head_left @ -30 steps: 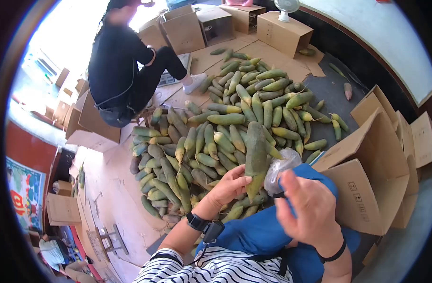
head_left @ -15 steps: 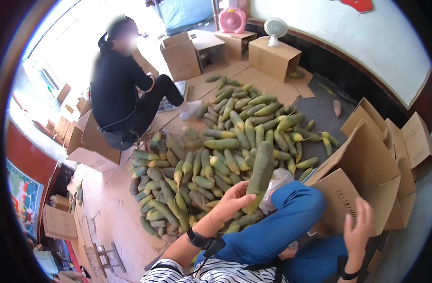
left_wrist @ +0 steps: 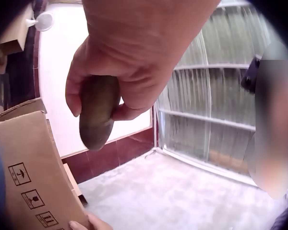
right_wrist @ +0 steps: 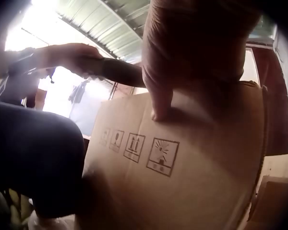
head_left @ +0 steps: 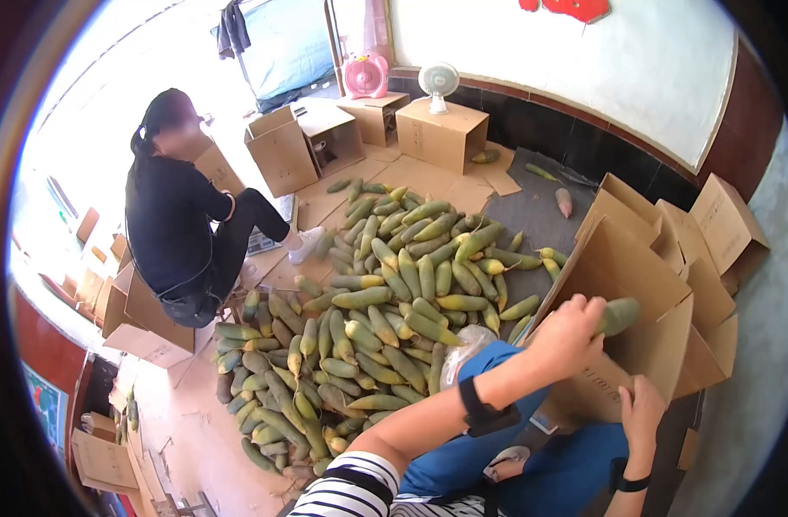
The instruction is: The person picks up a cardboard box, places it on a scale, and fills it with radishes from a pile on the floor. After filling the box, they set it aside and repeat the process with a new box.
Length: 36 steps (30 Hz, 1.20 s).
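My left hand grips a long green radish over the open cardboard box at my right knee. Its fingers and thumb wrap the radish in the left wrist view, where the blunt end points down. With my right hand I hold the near top edge of that box. The right wrist view shows the thumb pressed on the printed outer panel, the other fingers mostly hidden. A big heap of green radishes lies in front of me.
A person in black sits at the left near open boxes. More boxes stand at the right. A white fan and a pink fan sit on boxes at the back. A clear plastic bag lies by my knee.
My left hand has carried the radish from above the heap rightward to the box. My right hand, raised and free before, has come down onto the box edge. The head view has swung right.
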Tool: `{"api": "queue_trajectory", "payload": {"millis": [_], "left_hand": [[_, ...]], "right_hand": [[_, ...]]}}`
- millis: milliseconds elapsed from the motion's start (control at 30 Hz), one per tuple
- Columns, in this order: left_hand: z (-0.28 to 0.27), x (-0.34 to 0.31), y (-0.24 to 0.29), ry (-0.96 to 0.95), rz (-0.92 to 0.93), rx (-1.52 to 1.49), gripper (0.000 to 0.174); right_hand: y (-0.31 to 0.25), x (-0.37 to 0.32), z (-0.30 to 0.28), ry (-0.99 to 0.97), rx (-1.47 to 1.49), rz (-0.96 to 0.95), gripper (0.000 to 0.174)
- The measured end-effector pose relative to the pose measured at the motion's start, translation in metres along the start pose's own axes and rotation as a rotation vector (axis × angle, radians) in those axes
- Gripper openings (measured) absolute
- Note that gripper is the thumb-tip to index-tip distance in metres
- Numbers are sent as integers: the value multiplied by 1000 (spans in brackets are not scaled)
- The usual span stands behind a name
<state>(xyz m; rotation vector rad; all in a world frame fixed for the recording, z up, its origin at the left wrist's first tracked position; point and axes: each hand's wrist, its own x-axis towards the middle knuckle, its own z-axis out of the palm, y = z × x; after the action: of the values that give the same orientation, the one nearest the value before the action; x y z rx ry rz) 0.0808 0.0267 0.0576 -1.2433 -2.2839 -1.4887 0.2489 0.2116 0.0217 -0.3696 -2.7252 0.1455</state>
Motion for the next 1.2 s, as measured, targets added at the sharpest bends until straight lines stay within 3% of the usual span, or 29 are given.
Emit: {"api": "queue_trajectory", "payload": {"millis": [100, 300, 433, 500, 533, 600, 633, 733, 900, 1000, 1200], "left_hand": [[34, 16, -5, -157, 26, 209, 31], [61, 26, -29, -393, -70, 242, 18], [63, 13, -32, -343, -153, 202, 22], [55, 6, -33, -341, 25, 131, 35], [50, 0, -33, -336, 15, 130, 35], [38, -12, -31, -44, 215, -101, 54], [25, -15, -25, -38, 209, -100, 54], [-14, -25, -9, -32, 255, 34, 78], [-35, -43, -2, -5, 256, 102, 86], [-36, -53, 7, -281, 183, -2, 92], [-50, -76, -5, 11, 95, -71, 85]], "right_hand": [[1, -2, 0, -11, -37, -35, 20], [-3, -4, 4, -13, 20, 1, 22], [-4, -9, 6, -15, -3, 10, 22], [-4, -10, 6, -18, -22, 12, 22], [-2, -9, 6, -27, -23, 9, 22], [-3, -8, 5, -39, -23, -2, 22], [-4, -8, 5, -42, -41, 3, 21], [-5, -8, 8, -26, -63, 13, 20], [-4, 3, 9, -46, -11, 45, 20], [0, 7, 10, -77, -40, 38, 21], [1, 4, 14, -53, -111, 22, 24]]}}
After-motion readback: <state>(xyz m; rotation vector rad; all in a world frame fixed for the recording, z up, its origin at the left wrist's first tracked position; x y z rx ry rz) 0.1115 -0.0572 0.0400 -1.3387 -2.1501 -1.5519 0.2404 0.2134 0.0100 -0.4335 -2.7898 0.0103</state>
